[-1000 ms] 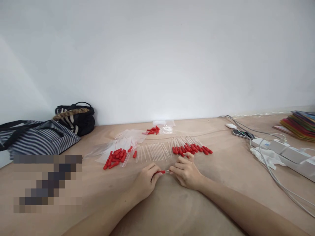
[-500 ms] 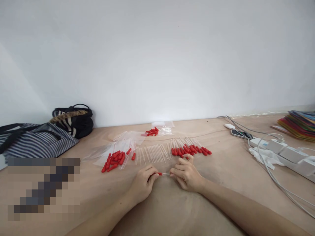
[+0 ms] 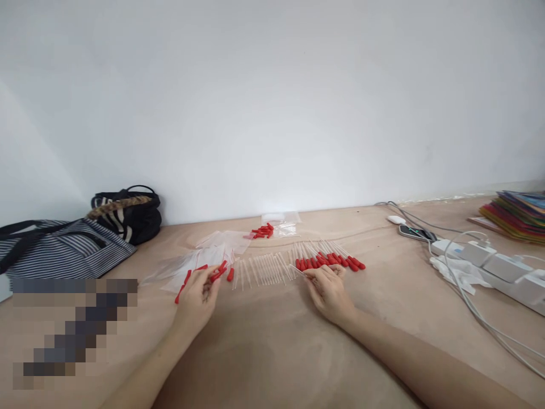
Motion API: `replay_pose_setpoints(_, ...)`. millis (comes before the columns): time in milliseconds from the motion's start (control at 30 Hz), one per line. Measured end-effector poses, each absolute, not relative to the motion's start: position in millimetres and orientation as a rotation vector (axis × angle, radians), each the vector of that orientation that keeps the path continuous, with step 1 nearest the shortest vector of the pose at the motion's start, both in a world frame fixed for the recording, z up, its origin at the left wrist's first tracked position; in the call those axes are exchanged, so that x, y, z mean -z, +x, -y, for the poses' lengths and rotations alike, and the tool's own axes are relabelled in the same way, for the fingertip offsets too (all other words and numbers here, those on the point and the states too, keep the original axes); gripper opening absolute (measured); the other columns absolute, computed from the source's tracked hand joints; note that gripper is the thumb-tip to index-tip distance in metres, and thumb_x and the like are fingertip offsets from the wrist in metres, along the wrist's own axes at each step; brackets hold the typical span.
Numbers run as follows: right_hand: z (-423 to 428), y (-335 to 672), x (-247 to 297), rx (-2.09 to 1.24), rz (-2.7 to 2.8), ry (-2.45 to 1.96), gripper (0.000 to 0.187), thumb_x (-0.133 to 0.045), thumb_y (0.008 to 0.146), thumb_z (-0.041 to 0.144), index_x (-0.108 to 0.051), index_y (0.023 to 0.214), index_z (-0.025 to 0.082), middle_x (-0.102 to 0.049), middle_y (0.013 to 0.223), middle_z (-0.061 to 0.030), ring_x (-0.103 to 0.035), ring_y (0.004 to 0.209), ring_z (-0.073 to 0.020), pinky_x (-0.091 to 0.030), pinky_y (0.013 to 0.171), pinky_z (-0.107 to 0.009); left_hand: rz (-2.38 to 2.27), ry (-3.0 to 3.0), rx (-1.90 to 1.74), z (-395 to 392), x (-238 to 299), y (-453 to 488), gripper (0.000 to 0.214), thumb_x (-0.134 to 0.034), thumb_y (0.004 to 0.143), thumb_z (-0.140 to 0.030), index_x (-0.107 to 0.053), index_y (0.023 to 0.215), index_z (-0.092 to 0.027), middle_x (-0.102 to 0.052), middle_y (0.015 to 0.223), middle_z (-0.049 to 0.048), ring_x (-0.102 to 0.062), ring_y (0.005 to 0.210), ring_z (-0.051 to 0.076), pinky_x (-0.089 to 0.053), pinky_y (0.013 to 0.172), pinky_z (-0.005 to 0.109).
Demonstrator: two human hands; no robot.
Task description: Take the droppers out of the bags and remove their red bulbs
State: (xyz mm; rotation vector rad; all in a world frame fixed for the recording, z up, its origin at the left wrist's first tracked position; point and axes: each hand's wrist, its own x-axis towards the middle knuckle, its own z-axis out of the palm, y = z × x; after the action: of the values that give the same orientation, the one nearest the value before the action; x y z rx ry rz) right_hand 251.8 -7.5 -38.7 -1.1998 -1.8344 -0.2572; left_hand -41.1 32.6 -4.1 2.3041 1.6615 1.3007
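My left hand lies over a pile of loose red rubber caps on clear plastic bags. Its fingertips are pinched on one red cap. My right hand is closed on a capped dropper whose thin clear tube sticks out to the left. It rests at the near edge of a row of capped droppers. Between my hands lies a row of bare clear tubes.
A second small heap of red caps lies on bags near the wall. A striped bag and a black bag sit at the left. A phone, power strip, cables and coloured folders occupy the right.
My hands have parted. The left has let go of the dropper and moved left onto the cap pile. The right has carried the dropper back to the capped row.
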Motion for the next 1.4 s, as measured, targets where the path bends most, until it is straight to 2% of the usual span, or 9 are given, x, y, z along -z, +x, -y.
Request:
replay_pose_setpoints(167,-11,235,26,0.361,1.713,-1.311,0.019,-0.048,0.083,0.020,-0.060,0.068,0.020,-0.063,0.063,0.0027,-0.052,0.068,-0.0121,-0.020,0.080,-0.034,-1.789,2.379,-1.174,-45,2,-59,0.020,-0.047,0.074,-0.037,-0.055,0.078,-0.019,-0.060,0.069,0.0018,-0.056,0.056,0.015,-0.047,0.055,0.027)
replay_pose_setpoints(333,-40,219,24,0.498,1.730,-1.427,0.023,-0.050,0.081,0.019,-0.060,0.060,0.020,-0.063,0.062,0.0013,-0.048,0.070,-0.0137,-0.016,0.081,-0.037,-1.765,2.563,-1.069,-50,11,-63,0.015,-0.048,0.074,-0.033,-0.056,0.072,-0.020,-0.063,0.072,0.0029,-0.059,0.067,0.019,-0.047,0.062,0.030)
replay_pose_setpoints(533,-54,214,29,0.473,1.862,-1.612,0.020,-0.050,0.079,0.017,-0.063,0.064,0.021,-0.065,0.068,-0.0013,-0.046,0.077,-0.0166,-0.014,0.081,-0.040,-1.780,2.743,-1.054,-49,16,-54,0.025,-0.049,0.078,-0.040,-0.062,0.085,-0.019,-0.062,0.084,0.0062,-0.056,0.084,0.023,-0.043,0.076,0.036)
replay_pose_setpoints(733,-50,212,27,0.382,1.979,-1.699,0.026,-0.047,0.083,0.023,-0.066,0.066,0.021,-0.065,0.074,-0.0045,-0.047,0.084,-0.0199,-0.015,0.081,-0.041,-1.913,2.848,-0.997,-49,15,-35,0.023,-0.051,0.079,-0.038,-0.066,0.076,-0.022,-0.062,0.086,0.0062,-0.055,0.085,0.024,-0.038,0.074,0.037)
replay_pose_setpoints(867,-48,210,28,0.374,2.009,-1.699,0.027,-0.046,0.083,0.025,-0.067,0.067,0.020,-0.065,0.074,-0.0062,-0.047,0.084,-0.0208,-0.016,0.081,-0.042,-2.078,2.819,-0.953,-50,14,-31,0.023,-0.052,0.077,-0.040,-0.066,0.077,-0.021,-0.063,0.089,0.0072,-0.053,0.086,0.025,-0.037,0.074,0.037)
replay_pose_setpoints(1100,-41,216,29,0.421,1.927,-1.593,0.027,-0.047,0.084,0.024,-0.064,0.064,0.020,-0.063,0.070,-0.0034,-0.047,0.079,-0.0176,-0.017,0.078,-0.039,-2.186,2.774,-0.870,-51,14,-27,0.023,-0.051,0.077,-0.035,-0.066,0.069,-0.020,-0.063,0.089,0.0073,-0.052,0.087,0.025,-0.035,0.073,0.037)
replay_pose_setpoints(1267,-17,239,32,0.561,1.823,-1.356,0.026,-0.049,0.083,0.023,-0.062,0.061,0.020,-0.058,0.060,-0.0001,-0.044,0.069,-0.0136,-0.018,0.075,-0.035,-2.176,2.785,-1.043,-54,13,-30,0.020,-0.052,0.075,-0.030,-0.066,0.067,-0.019,-0.064,0.085,0.0072,-0.053,0.083,0.025,-0.033,0.070,0.035)
replay_pose_setpoints(1400,6,264,34,0.593,1.823,-1.284,0.024,-0.049,0.083,0.023,-0.063,0.063,0.021,-0.055,0.057,0.0005,-0.042,0.065,-0.0129,-0.020,0.072,-0.033,-2.248,2.771,-1.189,-49,6,-39,0.023,-0.052,0.075,-0.034,-0.066,0.064,-0.019,-0.065,0.084,0.0071,-0.052,0.082,0.025,-0.031,0.068,0.034)
